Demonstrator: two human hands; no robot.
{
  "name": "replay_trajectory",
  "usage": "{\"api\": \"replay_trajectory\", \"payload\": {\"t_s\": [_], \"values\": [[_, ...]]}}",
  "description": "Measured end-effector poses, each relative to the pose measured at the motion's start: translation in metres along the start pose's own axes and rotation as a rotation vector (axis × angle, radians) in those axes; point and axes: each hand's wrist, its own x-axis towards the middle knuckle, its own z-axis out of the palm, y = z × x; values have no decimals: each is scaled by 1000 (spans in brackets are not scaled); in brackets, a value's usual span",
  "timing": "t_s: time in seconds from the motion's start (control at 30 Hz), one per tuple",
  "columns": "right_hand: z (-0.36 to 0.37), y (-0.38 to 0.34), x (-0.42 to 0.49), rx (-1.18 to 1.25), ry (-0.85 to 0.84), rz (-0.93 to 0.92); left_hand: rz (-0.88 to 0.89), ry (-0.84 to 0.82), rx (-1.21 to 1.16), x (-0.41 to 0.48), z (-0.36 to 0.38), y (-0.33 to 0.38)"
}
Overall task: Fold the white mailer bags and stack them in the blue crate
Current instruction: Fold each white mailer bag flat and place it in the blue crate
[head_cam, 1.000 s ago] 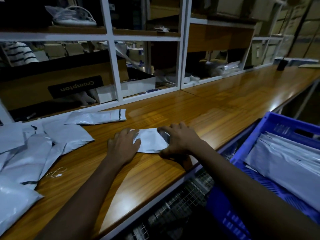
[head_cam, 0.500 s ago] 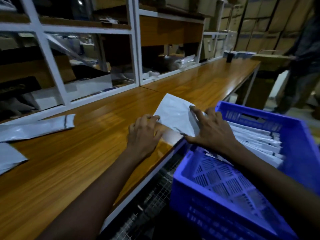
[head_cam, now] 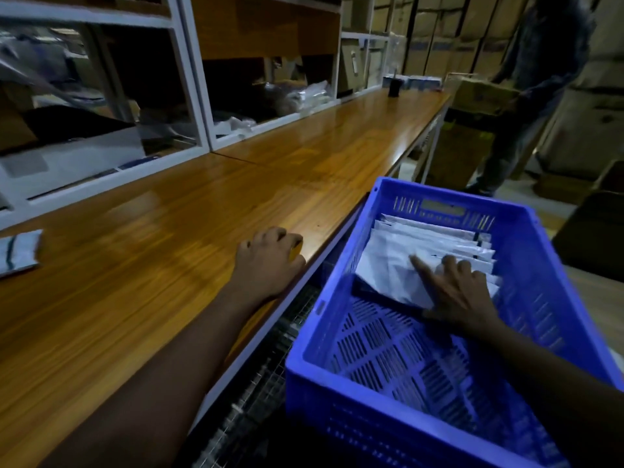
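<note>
The blue crate point(head_cam: 337, 332) stands to the right of the wooden bench, below its front edge. A row of folded white mailer bags point(head_cam: 435, 241) leans against the crate's far wall. My right hand point(head_cam: 456, 288) is inside the crate, fingers spread and straight, pressing the nearest folded white mailer bag point(head_cam: 385, 271) against that row. My left hand point(head_cam: 270, 261) rests on the wooden bench point(head_cam: 152, 265) near its front edge, fingers loosely curled and holding nothing. One unfolded mailer bag point(head_cam: 18, 253) lies at the far left of the bench.
White-framed shelves point(head_cam: 192, 82) with boxes and plastic-wrapped goods line the back of the bench. A small dark cup point(head_cam: 394, 87) stands at the bench's far end. A person point(head_cam: 533, 82) stands at the right beside cardboard boxes point(head_cam: 483, 92). A wire mesh rack point(head_cam: 263, 383) sits under the bench edge.
My right hand carried the folded bag off the bench and into the crate, where it now presses it against the row. My left hand let go of it and stays on the bench.
</note>
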Motion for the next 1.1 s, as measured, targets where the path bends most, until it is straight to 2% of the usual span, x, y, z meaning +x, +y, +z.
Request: {"api": "replay_trajectory", "payload": {"t_s": [0.33, 0.43, 0.67, 0.83, 1.1], "values": [[26, 20, 10, -53, -45, -156, -2, 30, -18, 2, 3, -3], [21, 15, 12, -25, -151, -84, 1, 25, -11, 1, 3, -2], [23, 18, 22, 80, -258, 25, -2, 14, -12, 1, 2, -2], [23, 12, 22, 53, -209, 57, -1, 7, -12, 0, 1, -1], [21, 7, 30, 97, -324, 96, 0, 5, -9, -3, -2, 0]]}}
